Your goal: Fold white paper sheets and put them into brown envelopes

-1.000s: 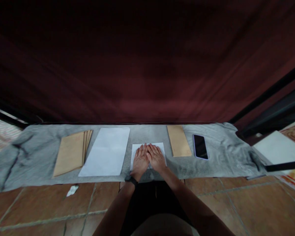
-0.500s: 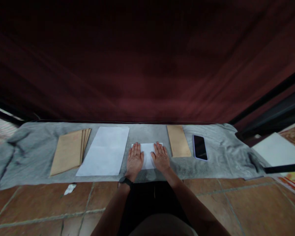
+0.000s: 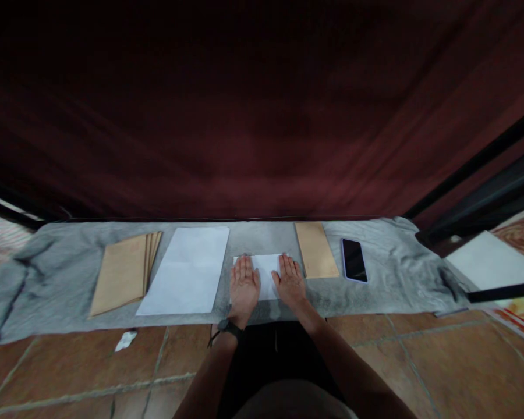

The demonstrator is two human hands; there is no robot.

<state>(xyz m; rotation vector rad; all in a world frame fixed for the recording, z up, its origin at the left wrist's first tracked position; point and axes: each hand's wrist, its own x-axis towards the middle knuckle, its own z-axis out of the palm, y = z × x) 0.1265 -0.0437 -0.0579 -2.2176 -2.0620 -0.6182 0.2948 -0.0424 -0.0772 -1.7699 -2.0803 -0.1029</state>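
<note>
A folded white sheet of paper (image 3: 267,278) lies on the grey cloth in front of me, partly covered by both hands. My left hand (image 3: 244,286), with a dark watch (image 3: 230,328) at its wrist, rests flat on the left part of the sheet, fingers stretched away from me. On the right part lies my right hand (image 3: 291,284), also flat and open. To the left is a larger stack or sheet of white paper (image 3: 186,270). A single brown envelope (image 3: 317,250) lies just to the right of my right hand.
Several fanned brown envelopes (image 3: 120,273) sit at the left of the grey cloth (image 3: 393,273). Right of the single envelope is a phone (image 3: 354,260). A dark red fabric wall (image 3: 262,145) rises behind. A white scrap (image 3: 126,340) lies on the tiled floor.
Both hands stay flat on the folded sheet; each has shifted slightly to the right. The paper and envelopes keep their places on the cloth.
</note>
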